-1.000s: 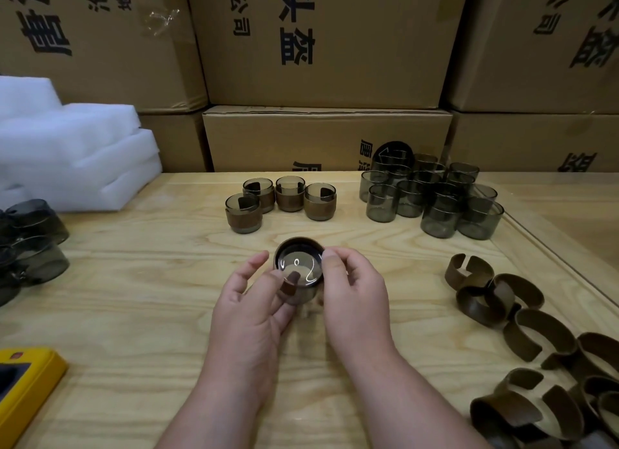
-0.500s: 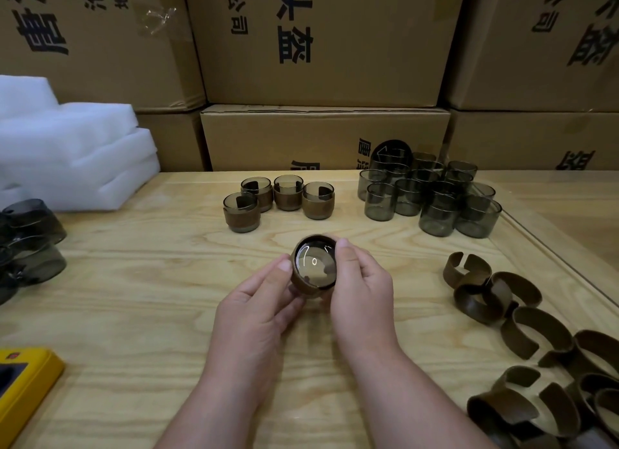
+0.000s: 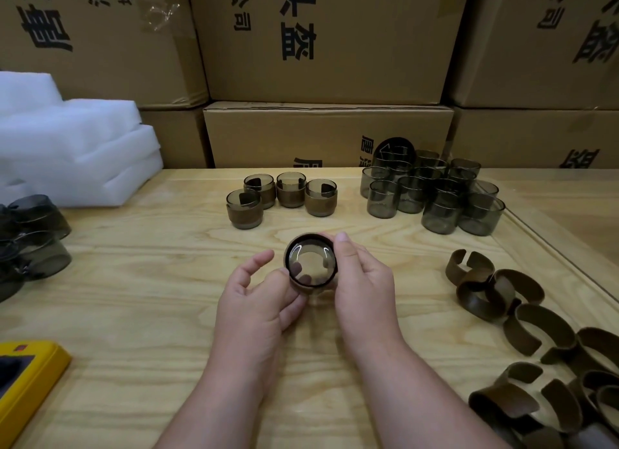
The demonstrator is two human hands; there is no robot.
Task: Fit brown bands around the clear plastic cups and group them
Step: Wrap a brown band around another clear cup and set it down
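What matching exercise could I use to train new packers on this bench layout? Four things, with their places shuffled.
Things:
1. banded cups
2. bare cups
3. loose brown bands
4. white foam

Places:
A. far left of the table
B. right edge of the table, near side
C. far right, before the boxes
D. far centre, beyond the hands

Pairs: 1-D, 2-C, 3-B, 4-A
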